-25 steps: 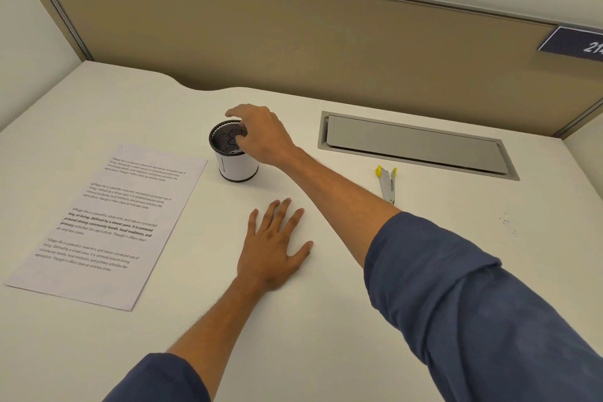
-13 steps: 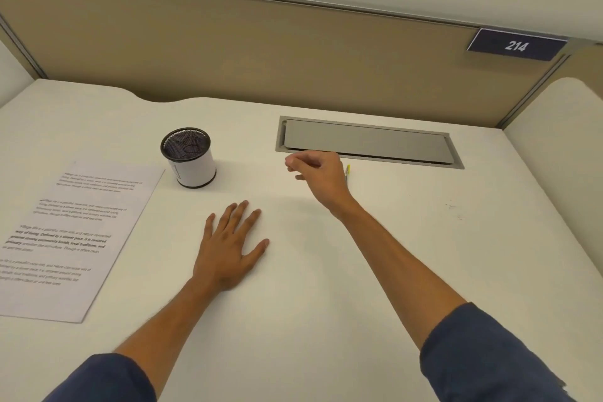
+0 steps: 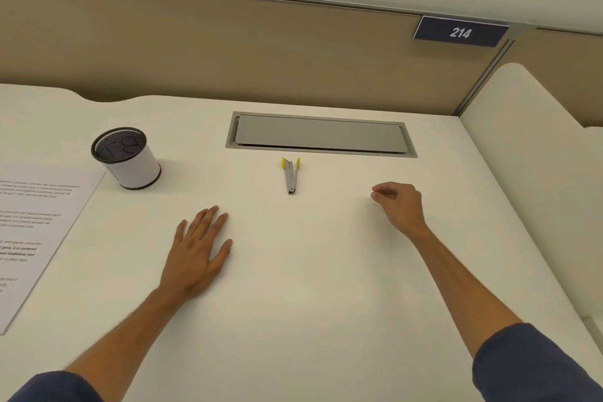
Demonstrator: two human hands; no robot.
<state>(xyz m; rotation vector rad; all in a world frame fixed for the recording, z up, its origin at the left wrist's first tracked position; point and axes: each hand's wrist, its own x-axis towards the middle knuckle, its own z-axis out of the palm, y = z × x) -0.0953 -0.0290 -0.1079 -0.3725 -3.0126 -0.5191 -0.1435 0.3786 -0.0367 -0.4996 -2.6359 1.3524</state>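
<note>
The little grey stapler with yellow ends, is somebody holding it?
No, the little grey stapler with yellow ends lies alone on the white desk, apart from the flat left hand and the curled right hand.

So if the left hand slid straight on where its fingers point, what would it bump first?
Probably the grey hatch in the desk, near its left end. The left hand aims between the mesh cup and the stapler, though the angle is hard to judge.

We wear a dark blue garment: left sleeve (image 3: pixel 55 387) at lower left of the frame, right sleeve (image 3: pixel 535 365) at lower right. Left hand (image 3: pixel 195 248) and right hand (image 3: pixel 399 206) are bare.
</note>
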